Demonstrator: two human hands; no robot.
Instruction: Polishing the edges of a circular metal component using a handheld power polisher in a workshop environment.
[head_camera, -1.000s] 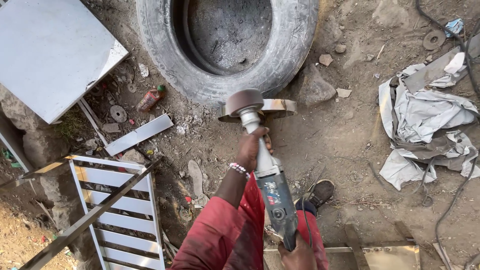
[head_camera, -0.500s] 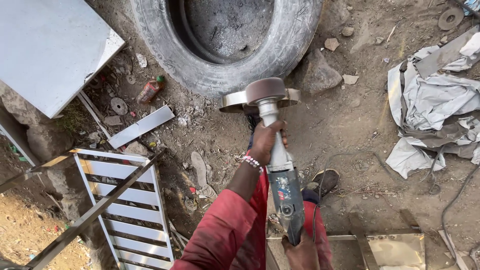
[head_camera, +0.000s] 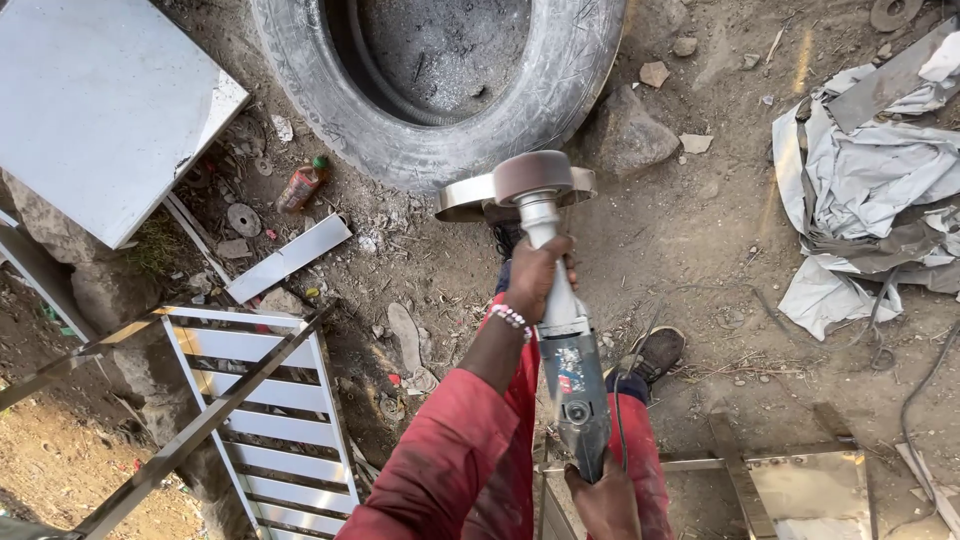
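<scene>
My left hand (head_camera: 535, 275) wraps the neck of the angle grinder (head_camera: 560, 330), steadying its pad over the metal ring (head_camera: 465, 197) below the tyre (head_camera: 440, 110); my right hand (head_camera: 605, 500) closes on the rear grip, apparently for trigger control.

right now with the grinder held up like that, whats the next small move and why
Probably lower the wheel a little onto the shiny metal ring just under it. The left hand grips the grinder neck and the right hand its rear, so the tool looks steadied, but whether wheel and ring touch yet is unclear.
</scene>
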